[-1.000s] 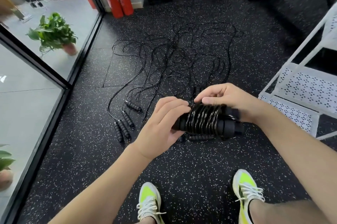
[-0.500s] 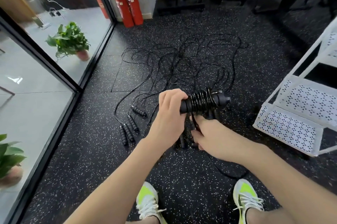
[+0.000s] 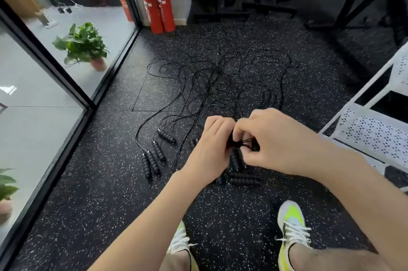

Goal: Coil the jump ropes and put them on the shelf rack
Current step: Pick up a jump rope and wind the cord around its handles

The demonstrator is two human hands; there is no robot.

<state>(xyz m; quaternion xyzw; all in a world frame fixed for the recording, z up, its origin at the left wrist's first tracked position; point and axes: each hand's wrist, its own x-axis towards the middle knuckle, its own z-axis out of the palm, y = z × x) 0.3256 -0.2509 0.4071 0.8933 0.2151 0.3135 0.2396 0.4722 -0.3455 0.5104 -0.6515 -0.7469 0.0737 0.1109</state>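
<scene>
My left hand (image 3: pixel 213 147) and my right hand (image 3: pixel 268 138) meet at chest height over the floor, both curled around a black coiled jump rope (image 3: pixel 244 144), which is almost wholly hidden between the fingers. Beyond the hands several more black jump ropes (image 3: pixel 220 85) lie tangled on the speckled rubber floor. Their ribbed black handles (image 3: pixel 153 160) lie to the left, and more handles (image 3: pixel 244 179) lie just below my hands. The white perforated shelf rack (image 3: pixel 373 131) stands at the right edge.
Glass wall panels in a black frame (image 3: pixel 72 94) run along the left, with potted plants (image 3: pixel 82 44) behind them. Red fire extinguishers (image 3: pixel 157 6) stand in the far corner. Black gym equipment frames (image 3: pixel 287 6) cross the back. My yellow-green shoes (image 3: pixel 291 228) show at the bottom.
My right hand rose from below the bundle to cover its right end, closing in against my left hand. The coiled rope, plainly visible before, is now mostly hidden.
</scene>
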